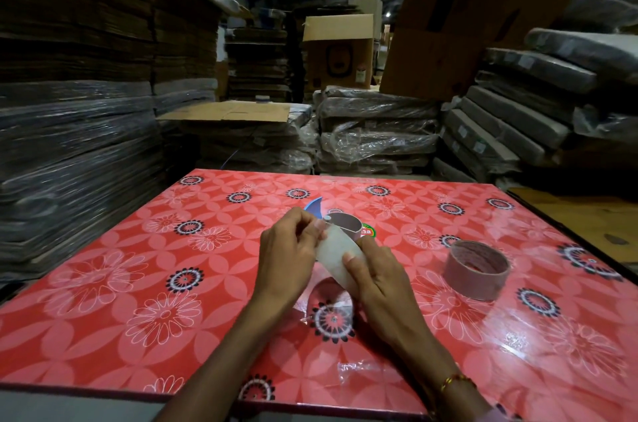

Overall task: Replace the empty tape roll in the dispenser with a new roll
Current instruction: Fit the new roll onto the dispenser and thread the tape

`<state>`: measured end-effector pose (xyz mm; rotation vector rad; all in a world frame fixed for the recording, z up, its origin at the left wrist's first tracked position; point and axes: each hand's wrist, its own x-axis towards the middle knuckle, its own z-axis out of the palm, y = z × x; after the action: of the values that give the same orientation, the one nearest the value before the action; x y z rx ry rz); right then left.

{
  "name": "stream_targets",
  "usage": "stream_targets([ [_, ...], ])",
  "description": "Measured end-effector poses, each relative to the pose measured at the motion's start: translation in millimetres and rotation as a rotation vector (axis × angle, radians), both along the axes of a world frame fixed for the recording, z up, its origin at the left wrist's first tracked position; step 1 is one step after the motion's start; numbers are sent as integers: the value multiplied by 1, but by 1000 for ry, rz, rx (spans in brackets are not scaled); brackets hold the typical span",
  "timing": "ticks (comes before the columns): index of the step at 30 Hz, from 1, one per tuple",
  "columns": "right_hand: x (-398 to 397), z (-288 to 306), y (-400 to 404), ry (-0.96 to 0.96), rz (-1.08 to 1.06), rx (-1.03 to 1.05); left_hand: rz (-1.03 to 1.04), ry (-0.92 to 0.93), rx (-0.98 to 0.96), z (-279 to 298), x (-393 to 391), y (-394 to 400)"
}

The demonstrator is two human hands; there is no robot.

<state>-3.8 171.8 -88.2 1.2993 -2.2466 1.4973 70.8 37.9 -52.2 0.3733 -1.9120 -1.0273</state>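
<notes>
Both hands over mid-table, working a pale translucent strip of tape (336,257).
Left hand (288,250): fingers closed, pinching the strip's far end near the dispenser (340,219).
Right hand (374,278): thumb pressed flat on the strip's near end, fingers curled under. Clamped on tape, not on the roll.

Dispenser lying on the red floral table (138,283) just behind the hands, mostly hidden; blue part (316,206) sticking up at the left, brown ring seated in it (345,219). Whether that ring is the empty core or the new roll: cannot tell.
Second brown roll (476,269) standing on its edge face, right of the hands, well apart, untouched. Little tape visible on it, looks like mostly core, but unsure.
Scrap of clear film (359,369) on the table near the front edge.

Handling, judged:
- Strip: light, floppy, sticky one side. Likely to fold onto itself or grab fingers. Keep taut between both pinches, hold by the edges or the non-adhesive face.
- Rolls: light, stiff cardboard core, fine to grip across the outer wall or with fingers inside the bore. Crushes if squeezed hard.
- Dispenser: rigid, probably a serrated cutter somewhere near the mouth. Hold by the body, keep fingertips off the blade edge.
- Tabletop glossy, so roll may slide or wheel away if set on its rim.
</notes>
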Motion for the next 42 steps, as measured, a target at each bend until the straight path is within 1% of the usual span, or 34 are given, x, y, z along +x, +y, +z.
stream_targets([
  [4,0,0,1,-6,2,-31,226,34,-336,-4,0,16],
  [6,1,2,4,-7,2,-50,244,61,-389,-8,-1,18],
  [8,2,4,5,11,-12,-60,205,106,-372,-10,-1,13],
  [10,0,4,5,37,-39,-49,117,121,-277,-10,-1,6],
  [13,-2,5,5,41,-53,-58,-50,78,10,-8,-2,-5],
  [16,-3,5,6,-25,-12,-93,-194,14,305,-6,-1,-14],
  [18,-2,7,6,-74,28,-108,-275,-43,461,-2,2,-18],
  [21,-1,11,9,-165,104,-144,-392,-62,676,4,8,-21],
  [26,-3,16,16,-311,219,-133,-567,-152,827,12,21,-29],
  [28,-5,21,21,-361,265,-124,-623,-187,836,14,23,-33],
  [31,-13,28,27,-328,247,-60,-648,-231,795,19,20,-37],
  [35,-17,33,35,-320,214,3,-554,-308,701,28,10,-31],
  [37,-19,31,39,-322,202,3,-491,-285,610,32,4,-25],
  [38,-19,30,41,-329,193,-5,-427,-255,522,32,0,-24],
  [39,-21,29,43,-337,184,-14,-325,-224,385,29,-6,-27],
  [41,-23,30,47,-326,166,-18,-59,-177,5,23,-17,-39],
  [42,-24,30,49,-318,156,-22,29,-180,-175,20,-22,-45],
])
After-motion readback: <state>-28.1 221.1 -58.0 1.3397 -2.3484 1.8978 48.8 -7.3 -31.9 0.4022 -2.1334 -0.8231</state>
